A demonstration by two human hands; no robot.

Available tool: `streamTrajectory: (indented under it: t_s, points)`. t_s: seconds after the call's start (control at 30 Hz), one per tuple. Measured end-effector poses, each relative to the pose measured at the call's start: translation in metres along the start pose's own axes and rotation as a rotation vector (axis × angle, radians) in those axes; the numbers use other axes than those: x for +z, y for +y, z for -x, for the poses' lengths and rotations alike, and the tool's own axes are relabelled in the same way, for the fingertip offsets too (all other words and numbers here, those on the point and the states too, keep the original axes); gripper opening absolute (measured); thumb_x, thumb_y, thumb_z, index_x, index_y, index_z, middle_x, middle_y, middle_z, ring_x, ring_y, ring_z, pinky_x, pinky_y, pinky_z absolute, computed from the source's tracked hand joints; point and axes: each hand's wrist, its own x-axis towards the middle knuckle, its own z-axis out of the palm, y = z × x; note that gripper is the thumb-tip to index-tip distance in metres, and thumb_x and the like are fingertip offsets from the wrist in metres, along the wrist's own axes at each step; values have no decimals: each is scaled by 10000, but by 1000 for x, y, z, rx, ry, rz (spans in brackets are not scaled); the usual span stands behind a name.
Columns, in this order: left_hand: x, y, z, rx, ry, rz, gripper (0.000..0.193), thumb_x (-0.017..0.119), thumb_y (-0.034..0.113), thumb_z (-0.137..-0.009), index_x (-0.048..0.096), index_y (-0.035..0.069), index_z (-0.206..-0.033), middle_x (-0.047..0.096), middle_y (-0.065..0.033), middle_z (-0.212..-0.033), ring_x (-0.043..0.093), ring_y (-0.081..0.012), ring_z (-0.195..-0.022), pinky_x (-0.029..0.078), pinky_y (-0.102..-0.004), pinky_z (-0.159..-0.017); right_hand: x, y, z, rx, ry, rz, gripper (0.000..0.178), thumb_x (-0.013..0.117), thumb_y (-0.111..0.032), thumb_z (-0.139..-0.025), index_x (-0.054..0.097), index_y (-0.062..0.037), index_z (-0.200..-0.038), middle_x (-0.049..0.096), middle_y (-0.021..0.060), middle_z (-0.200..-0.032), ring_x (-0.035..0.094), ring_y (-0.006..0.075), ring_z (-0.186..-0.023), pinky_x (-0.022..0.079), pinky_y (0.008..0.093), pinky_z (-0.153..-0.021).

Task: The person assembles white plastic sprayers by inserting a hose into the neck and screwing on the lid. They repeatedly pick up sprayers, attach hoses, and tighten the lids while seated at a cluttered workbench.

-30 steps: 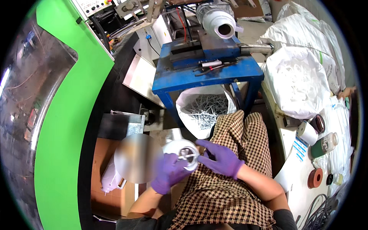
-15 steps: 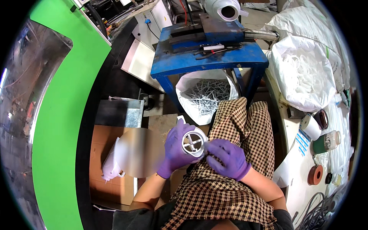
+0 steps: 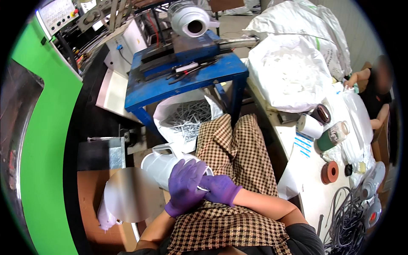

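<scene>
A white plastic jug [image 3: 154,168] with a loop handle [image 3: 168,148] lies on its side above my lap, its open end turned to the right. My purple-gloved left hand [image 3: 185,182] is closed around the jug near that end. My right hand [image 3: 220,189], in a matching glove, has its fingers closed at the rim, close against the left hand. A thin white edge shows between the two hands; whether it is the rim or a separate part I cannot tell. My right fingertips are partly hidden.
Ahead stands a blue metal bench [image 3: 182,85] with pliers and a white housing. Beneath it, a white sack [image 3: 163,114] holds grey strips. At right, a worktable [image 3: 272,140] bears a bag of white rings [image 3: 293,72], a green jar [image 3: 331,137] and cables. A co-worker [image 3: 376,93] is beyond. At left lies a cardboard box [image 3: 87,199].
The jug has swung from its cross-braced end facing up to lying sideways, handle upward. My right hand has closed in on its rim. The view has turned right, bringing a co-worker in.
</scene>
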Motion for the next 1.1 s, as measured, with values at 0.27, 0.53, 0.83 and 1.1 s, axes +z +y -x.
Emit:
streamTrajectory:
  t_s: [0.27,0.53,0.83,1.1]
  points:
    - [3,-19,-11,252,-135,48,507,696,297,-824,659,157,-1309,697,-65,-1212,674,-269,-1112,454,-514,-1079,-16,1,-3,42,-166,-87,277,625,-116,-852,670,-70,-1121,704,182,-1030,711,372,-911,568,461,-821]
    - [-1,-54,-56,308,12,60,518,747,276,-785,654,104,-1265,719,-42,-1159,698,-241,-1074,432,-488,-1111,-24,-23,-12,45,233,451,602,635,-209,-906,415,-104,-1457,688,168,-990,705,285,-675,549,421,-556]
    - [15,-61,-83,258,166,65,507,764,224,-778,623,97,-1249,688,-85,-1174,665,-307,-1098,457,-506,-1046,-71,-24,-43,147,91,-955,802,596,-116,-880,198,-50,-1573,667,242,-1044,687,231,-627,563,331,-603]
    - [-19,-118,-83,-271,625,285,1018,875,265,-723,325,41,-1550,563,-142,-1423,552,-262,-1284,414,-394,-1121,-157,5,-16,-118,869,233,216,698,-199,-922,745,-78,-1094,748,106,-1074,711,190,-712,569,298,-682]
